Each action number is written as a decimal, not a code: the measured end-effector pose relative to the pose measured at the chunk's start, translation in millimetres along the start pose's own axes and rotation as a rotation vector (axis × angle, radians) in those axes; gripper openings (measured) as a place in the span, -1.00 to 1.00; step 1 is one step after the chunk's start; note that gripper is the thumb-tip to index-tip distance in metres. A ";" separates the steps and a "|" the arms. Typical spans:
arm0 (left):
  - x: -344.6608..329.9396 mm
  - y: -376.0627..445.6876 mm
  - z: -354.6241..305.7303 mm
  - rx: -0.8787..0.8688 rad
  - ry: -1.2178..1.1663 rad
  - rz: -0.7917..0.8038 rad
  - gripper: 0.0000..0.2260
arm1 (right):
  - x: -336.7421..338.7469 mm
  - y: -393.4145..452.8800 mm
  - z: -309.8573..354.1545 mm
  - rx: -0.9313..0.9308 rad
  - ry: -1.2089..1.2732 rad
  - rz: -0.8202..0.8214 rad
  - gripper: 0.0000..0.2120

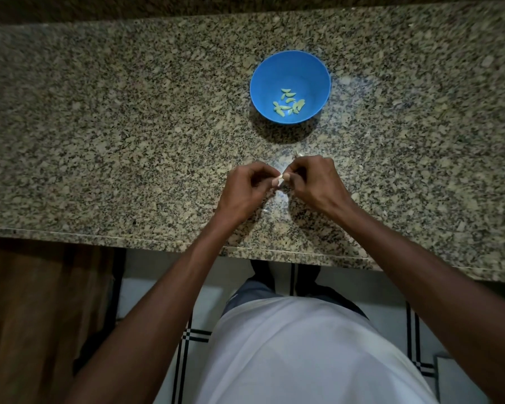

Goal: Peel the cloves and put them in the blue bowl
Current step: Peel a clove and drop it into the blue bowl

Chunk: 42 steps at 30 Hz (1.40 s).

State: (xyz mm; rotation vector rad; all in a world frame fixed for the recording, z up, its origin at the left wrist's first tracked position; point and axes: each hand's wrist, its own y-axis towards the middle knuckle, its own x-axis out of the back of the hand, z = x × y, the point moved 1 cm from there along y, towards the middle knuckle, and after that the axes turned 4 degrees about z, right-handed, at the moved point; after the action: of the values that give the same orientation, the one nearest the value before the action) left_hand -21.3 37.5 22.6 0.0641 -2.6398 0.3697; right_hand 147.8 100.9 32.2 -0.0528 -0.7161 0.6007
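Over the tabletop [99, 126], both hands, left hand [245, 191] and right hand [312, 182], pinch one clove [279, 179], mid-peel; several peeled ones already sit in the bowl [263, 83].

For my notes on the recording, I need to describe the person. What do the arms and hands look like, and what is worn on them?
Both arms are bare as far as the frame shows, with no sleeve in view. The left hand and the right hand wear no gloves, and no ring, watch or bracelet can be seen. Below the arms, the person wears a white top.
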 end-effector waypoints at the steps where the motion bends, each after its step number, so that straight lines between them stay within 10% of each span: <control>1: -0.2 -0.3 0.9 -0.067 0.079 -0.025 -0.88 | 0.6 0.1 0.4 -0.008 0.008 0.019 -0.89; 24: -2.6 -8.1 3.2 -0.566 0.666 -0.156 -0.89 | 7.4 9.4 -0.7 -0.319 0.541 0.257 -0.80; 42: -18.5 -10.7 19.3 0.129 -0.058 -0.172 -0.92 | -11.5 -3.6 -32.8 -0.305 0.396 0.214 -0.79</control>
State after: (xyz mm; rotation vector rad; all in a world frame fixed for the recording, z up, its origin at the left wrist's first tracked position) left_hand -12.3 21.7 0.3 0.3464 -2.6395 0.4848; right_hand 163.4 96.8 1.3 -0.5224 -0.4127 0.6563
